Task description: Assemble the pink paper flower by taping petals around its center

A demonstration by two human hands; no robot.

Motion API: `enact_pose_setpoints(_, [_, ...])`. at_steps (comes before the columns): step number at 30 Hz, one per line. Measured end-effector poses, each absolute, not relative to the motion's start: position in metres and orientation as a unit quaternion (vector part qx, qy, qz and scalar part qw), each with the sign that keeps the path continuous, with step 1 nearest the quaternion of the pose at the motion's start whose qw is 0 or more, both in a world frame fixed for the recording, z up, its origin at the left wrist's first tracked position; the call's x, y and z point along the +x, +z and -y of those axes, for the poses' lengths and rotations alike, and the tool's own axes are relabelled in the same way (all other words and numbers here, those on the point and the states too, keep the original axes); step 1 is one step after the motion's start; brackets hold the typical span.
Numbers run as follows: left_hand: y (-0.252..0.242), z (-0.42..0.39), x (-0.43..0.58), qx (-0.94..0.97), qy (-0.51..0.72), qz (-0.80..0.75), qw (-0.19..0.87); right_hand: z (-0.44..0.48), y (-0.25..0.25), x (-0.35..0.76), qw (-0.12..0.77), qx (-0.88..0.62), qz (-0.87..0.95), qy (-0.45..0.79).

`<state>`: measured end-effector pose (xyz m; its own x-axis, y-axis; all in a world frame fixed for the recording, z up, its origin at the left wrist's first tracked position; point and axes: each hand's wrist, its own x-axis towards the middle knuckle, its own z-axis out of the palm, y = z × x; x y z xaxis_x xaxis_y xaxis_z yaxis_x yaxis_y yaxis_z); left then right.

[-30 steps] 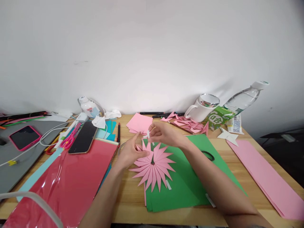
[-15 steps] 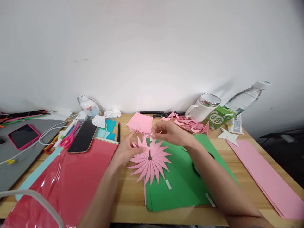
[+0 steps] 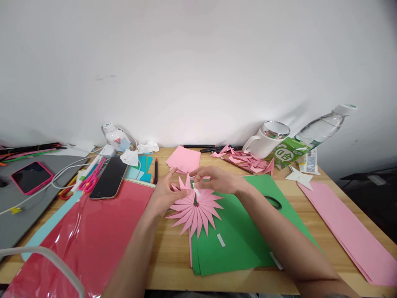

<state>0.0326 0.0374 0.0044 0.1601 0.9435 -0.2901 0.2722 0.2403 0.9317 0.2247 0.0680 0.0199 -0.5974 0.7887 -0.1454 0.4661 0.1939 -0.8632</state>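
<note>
A pink folded-paper star flower [image 3: 197,220], made of several pointed segments around a small central hole, lies partly over green paper sheets [image 3: 238,231]. My left hand [image 3: 161,193] is closed on its upper left part, thumb on top and index finger stretched towards the back. Over the upper points, my right hand [image 3: 214,180] pinches a small white strip [image 3: 196,189], which hangs near a gap in the ring. Whether the strip touches the paper, I cannot tell. Another white strip [image 3: 221,240] lies on the green sheets.
Behind the hands are pink paper squares [image 3: 183,159] and a heap of folded pink pieces [image 3: 248,160]. A white mug [image 3: 263,142], a green box [image 3: 288,152] and a tilted bottle [image 3: 322,128] stand back right. Left are a phone [image 3: 109,178], pink scissors [image 3: 92,179] and red paper [image 3: 102,236].
My right hand has come down and slightly left, bringing the white strip from behind the flower to over its upper points. My left hand keeps its hold on the flower.
</note>
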Motion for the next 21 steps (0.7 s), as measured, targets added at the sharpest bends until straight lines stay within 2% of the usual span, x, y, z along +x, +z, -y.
enact_pose_setpoints(21, [0.0016, -0.0373, 0.0322, 0.530, 0.316, -0.567, 0.546, -0.0694, 0.0097, 0.2155, 0.190, -0.487, 0.715, 0.464])
